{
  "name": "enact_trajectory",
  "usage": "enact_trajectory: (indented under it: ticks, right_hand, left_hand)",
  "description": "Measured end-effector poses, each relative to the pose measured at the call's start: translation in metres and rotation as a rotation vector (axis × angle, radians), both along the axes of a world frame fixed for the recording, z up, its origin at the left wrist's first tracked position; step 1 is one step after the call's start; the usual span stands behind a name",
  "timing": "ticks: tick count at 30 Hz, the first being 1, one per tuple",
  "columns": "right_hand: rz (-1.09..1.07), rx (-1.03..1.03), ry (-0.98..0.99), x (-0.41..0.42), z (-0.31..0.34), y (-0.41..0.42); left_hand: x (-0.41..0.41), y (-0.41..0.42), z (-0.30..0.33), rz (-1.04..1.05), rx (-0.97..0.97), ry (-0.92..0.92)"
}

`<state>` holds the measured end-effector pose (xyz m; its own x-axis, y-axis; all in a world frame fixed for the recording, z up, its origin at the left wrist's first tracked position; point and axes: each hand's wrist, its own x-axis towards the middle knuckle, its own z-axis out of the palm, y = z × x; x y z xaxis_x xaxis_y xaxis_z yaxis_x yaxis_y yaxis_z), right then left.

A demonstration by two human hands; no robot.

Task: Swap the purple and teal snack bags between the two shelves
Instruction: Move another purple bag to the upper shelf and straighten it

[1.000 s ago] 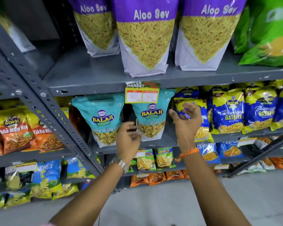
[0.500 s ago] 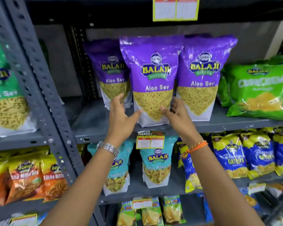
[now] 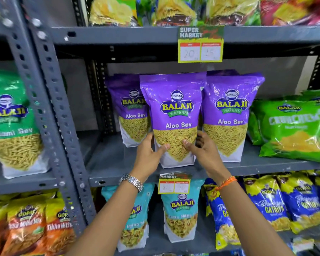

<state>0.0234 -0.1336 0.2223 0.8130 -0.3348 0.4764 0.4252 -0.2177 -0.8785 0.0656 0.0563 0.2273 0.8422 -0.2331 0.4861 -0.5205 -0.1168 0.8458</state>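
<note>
A: What was the biggest thing in front of you?

B: You faced the grey steel rack (image 3: pixel 50 93), its upper shelf (image 3: pixel 118 159) carrying three purple Balaji Aloo Sev bags side by side. The lower shelf (image 3: pixel 198 235) held the teal bags.

A: Which purple bag did you have?

B: You had the middle purple bag (image 3: pixel 174 108), standing upright at the shelf's front edge, ahead of the left purple bag (image 3: pixel 129 108) and the right purple bag (image 3: pixel 231 111). It overlapped both of them.

A: And the teal ones?

B: Two stood below: the left teal bag (image 3: pixel 137 218), partly hidden by your forearm, and the right teal bag (image 3: pixel 181 213), right under the price tag (image 3: pixel 174 185). Neither was touched.

A: How were your hands set?

B: Your left hand (image 3: pixel 148 156) cupped the bag's lower left edge, thumb pressed across its front. Your right hand (image 3: pixel 203 150) cupped the lower right edge, thumb on the front, fingers curled round behind. Both were partly closed on that bag, holding it from either side.

A: Anything on the wrists?

B: You wore a metal watch (image 3: pixel 131 182) on the left and an orange thread (image 3: pixel 226 182) on the right.
</note>
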Motion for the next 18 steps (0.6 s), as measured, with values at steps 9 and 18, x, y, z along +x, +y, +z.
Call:
enact_trajectory:
  ticks: [9,18]
  right_hand:
    - [0.030,-0.021,0.013,0.025,0.011,0.047]
    - [0.067,-0.057,0.053,0.039,0.004,0.100]
  left_hand:
    - [0.007,0.056,0.016,0.065,-0.043,0.001]
    - [0.006,0.103,0.015,0.089,-0.059,0.080]
